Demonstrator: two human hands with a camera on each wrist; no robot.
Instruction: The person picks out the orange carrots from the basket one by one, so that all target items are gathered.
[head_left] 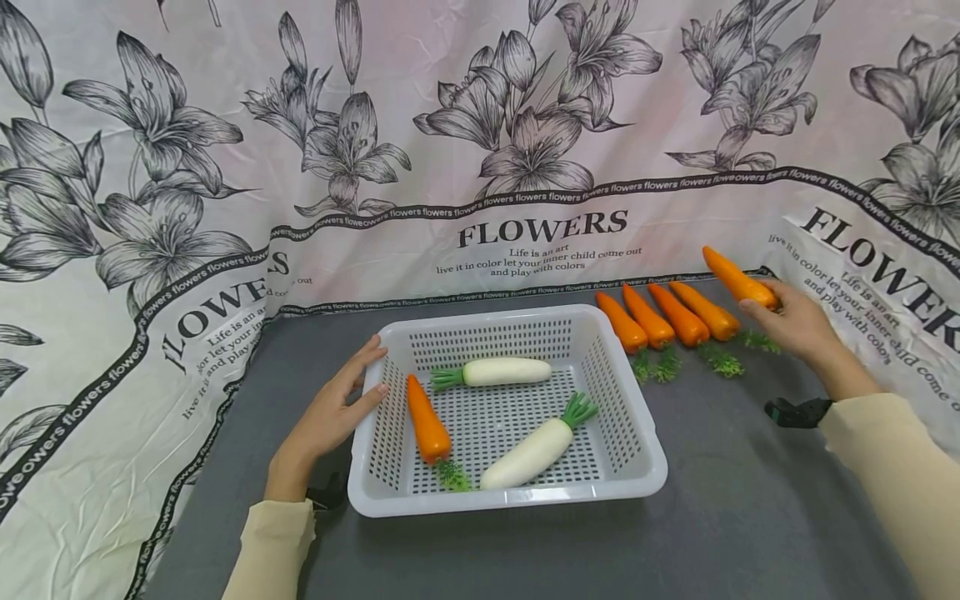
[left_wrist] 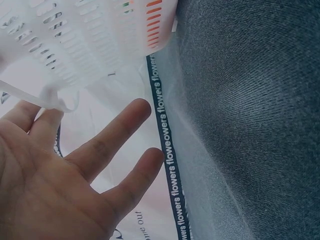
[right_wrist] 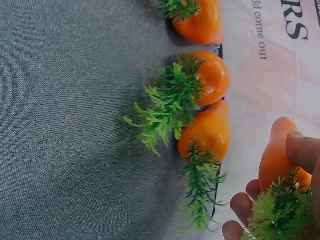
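Note:
My right hand (head_left: 798, 325) holds an orange carrot (head_left: 731, 275) with a green leafy top, raised above the right end of a carrot row. In the right wrist view, the thumb presses on that carrot (right_wrist: 277, 157). Several carrots (head_left: 678, 314) lie side by side on the table, tips toward the curtain. My left hand (head_left: 330, 421) touches the left rim of a white plastic basket (head_left: 506, 498), its fingers mostly straight. Inside the basket are one carrot (head_left: 427, 421) and two white radishes, one near the back (head_left: 506, 372) and one slanting at the front (head_left: 528, 454).
A dark grey cloth (head_left: 750, 500) covers the table. Behind it and along the sides hangs a white curtain (head_left: 420, 250) with flower prints and lettering. The carrot row lies close to the basket's back right corner.

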